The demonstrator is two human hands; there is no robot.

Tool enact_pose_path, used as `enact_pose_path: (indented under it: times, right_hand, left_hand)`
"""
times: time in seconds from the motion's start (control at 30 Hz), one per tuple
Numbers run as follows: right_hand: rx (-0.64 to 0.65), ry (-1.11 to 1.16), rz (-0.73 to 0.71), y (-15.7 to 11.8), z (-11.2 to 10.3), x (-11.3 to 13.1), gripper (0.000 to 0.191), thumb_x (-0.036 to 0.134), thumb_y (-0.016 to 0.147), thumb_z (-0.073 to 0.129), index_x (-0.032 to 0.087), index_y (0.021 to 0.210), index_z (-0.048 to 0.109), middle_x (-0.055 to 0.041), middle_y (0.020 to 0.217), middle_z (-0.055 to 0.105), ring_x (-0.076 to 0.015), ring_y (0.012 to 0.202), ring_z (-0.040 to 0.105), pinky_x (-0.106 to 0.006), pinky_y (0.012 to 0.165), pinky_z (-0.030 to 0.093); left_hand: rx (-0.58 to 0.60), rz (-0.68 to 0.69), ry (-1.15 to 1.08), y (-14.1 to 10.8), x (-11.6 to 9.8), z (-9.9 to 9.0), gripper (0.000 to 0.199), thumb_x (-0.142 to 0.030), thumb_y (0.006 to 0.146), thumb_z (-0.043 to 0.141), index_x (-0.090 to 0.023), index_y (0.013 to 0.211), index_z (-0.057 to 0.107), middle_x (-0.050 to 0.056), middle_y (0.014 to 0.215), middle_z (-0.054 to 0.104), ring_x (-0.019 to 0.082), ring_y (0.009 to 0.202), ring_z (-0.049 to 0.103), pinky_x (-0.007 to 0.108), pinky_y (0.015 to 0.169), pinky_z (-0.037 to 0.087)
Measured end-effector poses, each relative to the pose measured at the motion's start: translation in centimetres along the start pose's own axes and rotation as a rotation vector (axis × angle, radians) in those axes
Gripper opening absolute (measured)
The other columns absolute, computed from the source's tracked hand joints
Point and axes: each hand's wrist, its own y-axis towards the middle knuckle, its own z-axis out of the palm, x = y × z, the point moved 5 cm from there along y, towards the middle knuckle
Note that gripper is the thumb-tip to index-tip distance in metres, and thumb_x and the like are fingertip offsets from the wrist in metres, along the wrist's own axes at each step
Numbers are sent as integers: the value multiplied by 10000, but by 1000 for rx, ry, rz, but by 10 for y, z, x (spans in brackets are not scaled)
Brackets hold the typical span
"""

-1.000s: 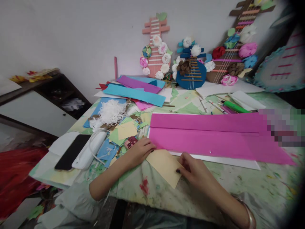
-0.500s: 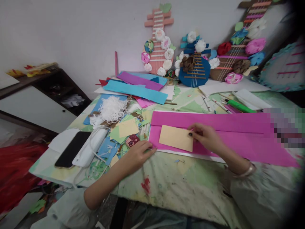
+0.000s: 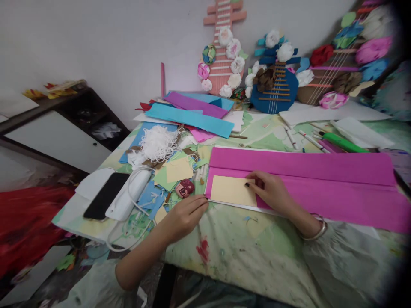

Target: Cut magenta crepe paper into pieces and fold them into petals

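We've slid cream card [image 3: 229, 191] left | long axis left-right | right hand [image 3: 272, 190] pinches right end | left hand [image 3: 186, 216] lower-left of it, grip unclear

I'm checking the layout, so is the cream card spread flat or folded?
Spread flat: the cream card shows one face without visible creases, over the pink paper, the right hand at its edge.

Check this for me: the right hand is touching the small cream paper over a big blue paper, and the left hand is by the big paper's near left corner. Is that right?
Not quite: the big paper is pink, not blue, as the head view shows. The right hand does touch the small cream paper over it, and the left hand is by its near left corner.
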Motion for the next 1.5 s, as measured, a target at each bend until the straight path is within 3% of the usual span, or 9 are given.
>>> enact_pose_path:
  times: [0.3, 0.5, 0.7, 0.93, 1.23, 1.5]
  right_hand:
    - [-101, -13, 20, -4, 5, 0, 150, 298, 830, 558, 189, 884, 646, -22, 708, 665, -158, 614, 588, -262, 554, 388]
    - [-147, 59, 4, -6, 2, -2, 226, 215, 804, 513, 175, 1006, 608, -33, 780, 677, -148, 624, 593, -258, 569, 423]
    - [-106, 134, 3, -8, 0, -3, 125, 191, 776, 517, 187, 848, 620, 0, 675, 624, -126, 565, 549, -240, 536, 405]
    - [-79, 120, -49, -9, 2, -3, 165, 215, 782, 576, 189, 920, 662, -1, 690, 635, -116, 536, 522, -239, 501, 389]
    - [-108, 150, -84, -10, 2, -4, 189, 239, 794, 611, 201, 956, 700, -31, 895, 715, -117, 564, 562, -245, 489, 427]
    - [-132, 58, -161, -10, 3, -1, 210, 270, 807, 603, 235, 988, 704, -41, 995, 717, -178, 744, 665, -277, 574, 514]
  left_hand:
    - [-6, -61, -77, -4, 5, 0, 255, -69, 860, 479, -107, 1095, 572, 134, 1037, 656, 215, 1068, 596, 365, 914, 516]
    - [-18, -70, -96, -5, 8, 1, 247, -70, 843, 508, -120, 1072, 587, 117, 1015, 667, 207, 1046, 601, 375, 907, 509]
    - [-4, -91, -107, -7, 10, 2, 245, -66, 830, 529, -117, 1060, 594, 111, 1014, 674, 217, 1054, 592, 389, 903, 504]
    - [-8, -86, -110, -6, 10, 2, 236, -73, 828, 530, -121, 1050, 594, 115, 1001, 677, 213, 1005, 612, 392, 878, 510]
    - [19, -86, -100, -7, 12, 3, 223, -85, 834, 526, -133, 1038, 603, 109, 1007, 684, 206, 991, 625, 381, 888, 510]
    - [18, -114, -139, -6, 13, 2, 223, -66, 811, 542, -131, 1012, 612, 101, 1000, 685, 199, 1005, 624, 367, 904, 510]
